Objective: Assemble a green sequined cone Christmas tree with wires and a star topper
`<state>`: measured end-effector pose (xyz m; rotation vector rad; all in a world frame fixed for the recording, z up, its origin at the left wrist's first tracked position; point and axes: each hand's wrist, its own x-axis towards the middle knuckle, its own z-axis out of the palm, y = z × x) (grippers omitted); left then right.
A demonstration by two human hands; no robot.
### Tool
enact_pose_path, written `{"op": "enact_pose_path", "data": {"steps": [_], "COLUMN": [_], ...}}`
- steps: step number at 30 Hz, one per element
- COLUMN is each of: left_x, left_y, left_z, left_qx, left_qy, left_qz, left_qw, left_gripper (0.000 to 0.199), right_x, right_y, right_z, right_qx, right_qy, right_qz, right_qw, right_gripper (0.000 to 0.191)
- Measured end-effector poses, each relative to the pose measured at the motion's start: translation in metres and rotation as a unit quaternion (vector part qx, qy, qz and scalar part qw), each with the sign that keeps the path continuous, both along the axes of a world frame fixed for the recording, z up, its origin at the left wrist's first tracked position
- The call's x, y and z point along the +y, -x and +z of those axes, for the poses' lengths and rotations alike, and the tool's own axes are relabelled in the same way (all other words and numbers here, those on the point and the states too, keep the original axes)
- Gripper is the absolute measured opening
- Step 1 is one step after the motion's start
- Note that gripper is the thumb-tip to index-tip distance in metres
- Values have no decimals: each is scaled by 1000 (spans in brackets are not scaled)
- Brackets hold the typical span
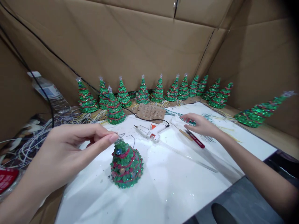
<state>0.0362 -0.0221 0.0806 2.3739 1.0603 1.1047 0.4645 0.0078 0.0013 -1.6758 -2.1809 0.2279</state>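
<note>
Pinched between thumb and forefinger of my left hand (77,152) is the clear topper at the tip of a small green Christmas tree (127,166) with red garland and small baubles. The tree stands at the front of the white board (161,189). My right hand (198,124) is stretched out at the board's back right, fingers apart, beside a crumpled white piece (177,120). Its fingers hold nothing that I can see. Just below it lie red-handled tweezers (196,139) and a wooden-handled tool (185,134).
A white glue gun (153,132) with a clear glue stick lies mid-board. Several finished trees (142,90) line the back edge near a cardboard piece (150,112). Wires (25,147) and a plastic bottle (50,91) are at left. A black cable hangs across the left side.
</note>
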Motion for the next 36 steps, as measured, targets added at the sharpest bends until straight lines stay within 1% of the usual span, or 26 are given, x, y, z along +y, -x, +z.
{"op": "enact_pose_path", "data": {"steps": [2,5,10,12,15,19,22,23,24,26,29,31,34,35,36], "left_x": [0,0,-3,-5,-7,-7,-7,-8,-8,-8,-9,-9,-8,-7,-7], "left_y": [1,1,-3,-5,-7,-7,-7,-7,-8,-8,-8,-8,-8,-8,-8], "left_z": [-3,-3,6,10,13,13,11,11,11,11,12,12,12,12,12], "left_qx": [-8,-8,-3,1,4,15,12,10,9,9,6,5,4,3,2], "left_qy": [-1,-2,-3,3,13,20,3,-5,-11,-16,-21,-30,-32,-31,-30], "left_qz": [14,16,-5,-6,-1,9,16,15,12,-2,-19,-27,-38,-38,-38], "left_qw": [1000,1000,1000,1000,1000,1000,1000,1000,1000,1000,1000,999,999,999,999], "left_gripper": [10,8,15,15,17,18,17,15,13,12,14,15,15,15,15], "right_x": [-7,-15,-15,-14,-17,-30,-44,-48,-53,-60,-67,-70,-76,-77,-79], "right_y": [-11,-15,-4,1,7,22,43,52,62,83,114,134,161,169,177], "right_z": [-1,-9,-30,-35,-34,-18,-2,2,6,13,18,16,5,-1,-7], "right_qx": [-25,-58,-83,-82,-69,-27,18,46,96,187,272,311,338,332,322], "right_qy": [13,29,35,32,19,-3,-27,-36,-46,-50,-45,-31,11,26,36], "right_qz": [-23,-42,-51,-50,-53,-60,-50,-38,-19,26,67,84,117,128,138], "right_qw": [999,997,995,995,996,998,998,998,994,981,959,946,934,934,936], "right_gripper": [34,32,33,32,33,36,33,32,30,27,21,20,20,24,32]}}
